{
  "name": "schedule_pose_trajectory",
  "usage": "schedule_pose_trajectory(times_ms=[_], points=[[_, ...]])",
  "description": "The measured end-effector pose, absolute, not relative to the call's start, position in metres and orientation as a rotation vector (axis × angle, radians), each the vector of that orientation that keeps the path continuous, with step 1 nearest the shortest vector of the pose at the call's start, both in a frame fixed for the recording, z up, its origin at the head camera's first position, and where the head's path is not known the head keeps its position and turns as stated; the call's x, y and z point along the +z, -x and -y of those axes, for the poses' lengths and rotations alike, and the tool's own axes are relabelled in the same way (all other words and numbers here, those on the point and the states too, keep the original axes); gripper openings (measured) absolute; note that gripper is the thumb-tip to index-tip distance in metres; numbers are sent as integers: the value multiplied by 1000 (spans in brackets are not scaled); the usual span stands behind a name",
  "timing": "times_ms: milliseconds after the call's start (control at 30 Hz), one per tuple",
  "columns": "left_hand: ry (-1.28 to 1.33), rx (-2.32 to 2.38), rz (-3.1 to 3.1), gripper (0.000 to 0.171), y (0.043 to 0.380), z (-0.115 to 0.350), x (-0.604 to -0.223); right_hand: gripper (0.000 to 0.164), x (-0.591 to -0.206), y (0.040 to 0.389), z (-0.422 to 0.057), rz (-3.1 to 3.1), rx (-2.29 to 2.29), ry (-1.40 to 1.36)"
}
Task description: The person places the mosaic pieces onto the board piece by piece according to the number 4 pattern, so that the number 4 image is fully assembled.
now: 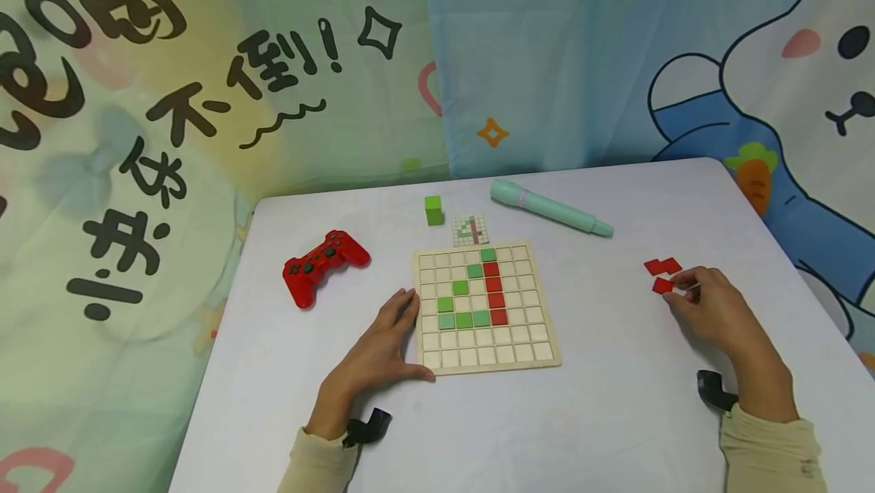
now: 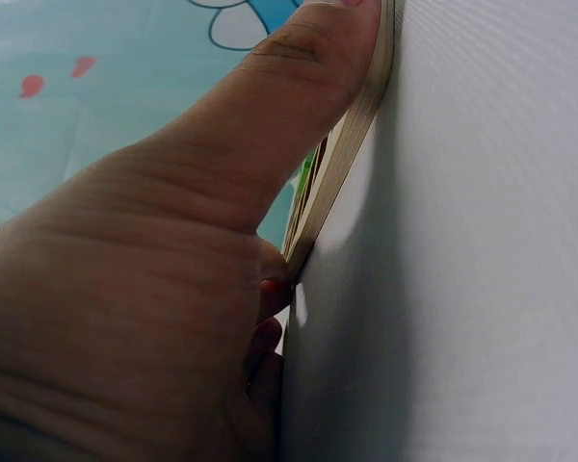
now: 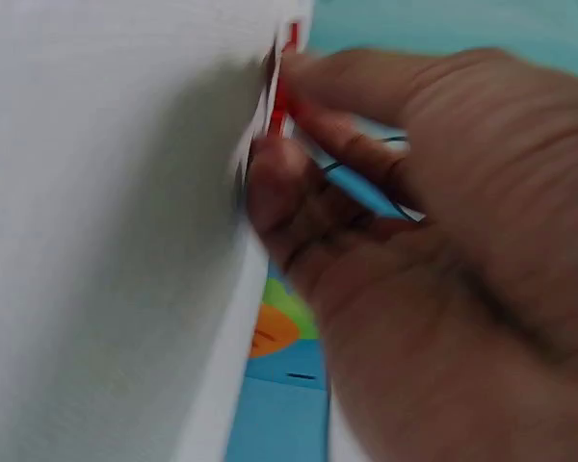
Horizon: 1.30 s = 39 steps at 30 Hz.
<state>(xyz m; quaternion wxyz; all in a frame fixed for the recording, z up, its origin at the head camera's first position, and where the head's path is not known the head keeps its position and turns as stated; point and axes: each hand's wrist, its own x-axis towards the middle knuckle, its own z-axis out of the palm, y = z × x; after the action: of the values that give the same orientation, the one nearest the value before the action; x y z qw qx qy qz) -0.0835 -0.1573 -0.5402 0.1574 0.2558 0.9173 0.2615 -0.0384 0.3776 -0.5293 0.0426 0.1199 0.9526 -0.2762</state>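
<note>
My left hand (image 1: 376,355) rests at the near left corner of a square wooden grid board (image 1: 492,369), fingers along its left side and thumb at its near edge. In the left wrist view, the thumb (image 2: 289,87) lies against the board's pale wooden edge (image 2: 342,173). Green tiles (image 1: 463,320) and a column of red tiles (image 1: 496,301) fill some of the board's cells. On the right, my right hand (image 1: 711,312) pinches a small red square tile (image 1: 661,286) between thumb and fingertips. Two more red tiles (image 1: 663,266) lie just beyond it.
A small pattern card (image 1: 471,230) lies behind the board, with a green cube (image 1: 434,210) near it. A mint-green pen-shaped object (image 1: 550,208) lies at the back. To the board's left sits a red game controller (image 1: 324,261). Printed curtains (image 1: 526,60) hang behind the table.
</note>
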Motion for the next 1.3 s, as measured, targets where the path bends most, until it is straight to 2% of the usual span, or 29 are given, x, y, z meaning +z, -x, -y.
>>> schedule_pose_trajectory(times_ms=[233,500,667,1067,1300], points=[[-738,735,-2626,133,84,157,-538,42,-504,48,-327,-2870,-830,-116],[-733,758,-2615,134,85,157,-538,24,-485,53,-239,-2806,-846,355],[-758,770,-2623,134,85,158,-538,20,-487,55,-204,-2700,-861,498],[-753,745,-2616,135,85,158,-540,12,-500,55,-171,-2763,-729,767],[-755,759,-2612,135,85,158,-541,13,-503,55,-169,-2741,-754,763]])
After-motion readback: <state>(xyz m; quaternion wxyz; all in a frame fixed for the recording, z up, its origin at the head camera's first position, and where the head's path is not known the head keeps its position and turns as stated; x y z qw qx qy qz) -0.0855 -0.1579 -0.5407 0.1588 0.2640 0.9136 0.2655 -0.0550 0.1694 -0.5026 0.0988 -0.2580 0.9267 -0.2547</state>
